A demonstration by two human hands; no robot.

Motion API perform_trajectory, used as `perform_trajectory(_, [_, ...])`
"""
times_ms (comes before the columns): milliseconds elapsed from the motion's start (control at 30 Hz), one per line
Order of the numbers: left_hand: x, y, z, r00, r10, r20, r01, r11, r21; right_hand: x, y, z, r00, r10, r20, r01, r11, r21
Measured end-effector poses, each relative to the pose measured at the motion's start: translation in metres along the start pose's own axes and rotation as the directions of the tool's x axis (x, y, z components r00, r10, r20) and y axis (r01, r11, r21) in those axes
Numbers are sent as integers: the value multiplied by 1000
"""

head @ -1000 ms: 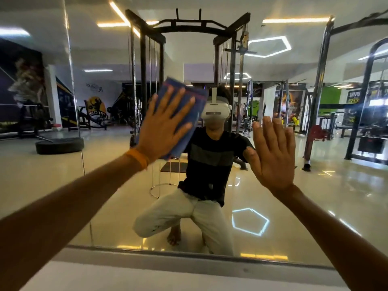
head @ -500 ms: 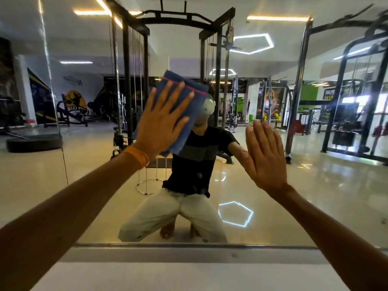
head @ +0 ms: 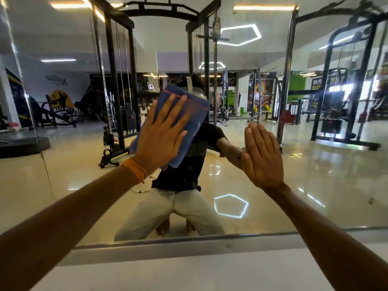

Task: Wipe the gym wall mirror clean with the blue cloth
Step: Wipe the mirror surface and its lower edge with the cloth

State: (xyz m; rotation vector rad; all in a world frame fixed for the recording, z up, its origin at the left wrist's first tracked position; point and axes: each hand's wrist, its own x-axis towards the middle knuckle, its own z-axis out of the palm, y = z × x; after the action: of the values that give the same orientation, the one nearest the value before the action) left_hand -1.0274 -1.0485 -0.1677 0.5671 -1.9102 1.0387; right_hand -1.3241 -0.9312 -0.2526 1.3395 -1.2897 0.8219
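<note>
Blue cloth (head: 198,120), folded into a pad with a thin red line near its top edge, is pinned flat against the wall mirror (head: 315,175), over the person's reflected head. The left hand (head: 161,137) presses it there with fingers (head: 168,110) straight and spread. Nothing curls round the cloth, so palm pressure alone holds it. An orange wristband (head: 134,171) sits on that wrist. The right hand (head: 263,158) holds nothing: it lies open and flat on bare glass just to the right, fingers together, seemingly as a brace. The reflection (head: 178,206) kneels close to the mirror's lower frame (head: 189,240), a cable machine (head: 117,85) reflected behind it.

The wiping step itself looks to be in hand, mid-pass over the middle of the pane. The next move likely calls for sliding the pad sideways or down in overlapping strokes under steady pressure, so it doesn't slip from beneath the palm. It also calls for lifting the bracing hand before its patch is wiped, since it may leave prints.
</note>
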Motion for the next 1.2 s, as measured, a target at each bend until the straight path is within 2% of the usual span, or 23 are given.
perform_trajectory(100, [-22, 37, 22, 996, -86, -21, 84, 995, -56, -1, 1, 1, 1000, -2, -13, 2, 1000, 3])
perform_trajectory(133, [-45, 55, 32, 999, -41, -14, 40, 997, -69, -1, 1, 1, 1000, -1, -16, 1, 1000, 7])
perform_trajectory(233, [-118, 101, 53, 971, 230, 60, -224, 970, -99, -1, 1, 1, 1000, -5, -11, 5, 1000, 19])
perform_trajectory(333, [-120, 89, 53, 924, 376, 73, -372, 926, -61, -1, 3, 1, 1000, -18, -23, 18, 1000, 8])
perform_trajectory(367, [-104, 74, 47, 930, 365, 50, -363, 931, -40, -1, 3, 2, 1000, -21, -22, 21, 1000, 2])
perform_trajectory(433, [-64, 38, 32, 976, 219, 19, -219, 976, 21, -1, 2, 3, 1000, -22, -22, 21, 1000, -13])
perform_trajectory(500, [-42, 18, 25, 996, 87, 5, -87, 996, 22, -2, 1, 4, 1000, -14, -22, 13, 1000, -28])
perform_trajectory(533, [-46, 21, 27, 997, 74, -9, -74, 997, 2, -3, 0, 4, 1000, -15, -21, 14, 1000, -27])
perform_trajectory(600, [-80, 50, 41, 989, 149, -21, -150, 988, -29, -3, 1, 4, 999, -20, -27, 19, 999, -31])
perform_trajectory(700, [-154, 106, 61, 930, 362, 57, -357, 930, -83, -3, 2, 4, 999, -22, -26, 21, 999, -32])
perform_trajectory(767, [-168, 113, 62, 890, 434, 141, -429, 901, -60, -3, 2, 3, 999, -25, -27, 24, 999, -31])
perform_trajectory(800, [-159, 104, 61, 879, 460, 128, -458, 888, -45, -3, 3, 4, 999, -26, -32, 25, 999, -30])
perform_trajectory(867, [-122, 75, 50, 916, 396, 61, -394, 918, -32, -3, 3, 5, 999, -27, -33, 27, 999, -21])
perform_trajectory(933, [-78, 40, 36, 982, 187, 13, -187, 982, -24, -3, 2, 5, 999, -16, -28, 15, 1000, -21])
perform_trajectory(1000, [-68, 33, 34, 998, 53, -20, -54, 998, -42, -4, 1, 6, 999, -13, -29, 12, 1000, -16])
perform_trajectory(1033, [-80, 44, 38, 997, 71, -37, -72, 997, -37, -4, 1, 6, 999, -18, -31, 18, 1000, -12])
perform_trajectory(1067, [-102, 61, 46, 988, 149, -33, -151, 987, -48, -3, 2, 5, 999, -20, -32, 20, 1000, -11])
perform_trajectory(1133, [-164, 101, 60, 932, 360, 30, -357, 931, -82, -2, 3, 4, 999, -22, -30, 22, 1000, -6])
perform_trajectory(1200, [-197, 107, 67, 883, 454, 118, -450, 891, -61, -3, 3, 5, 999, -23, -37, 23, 1000, -1])
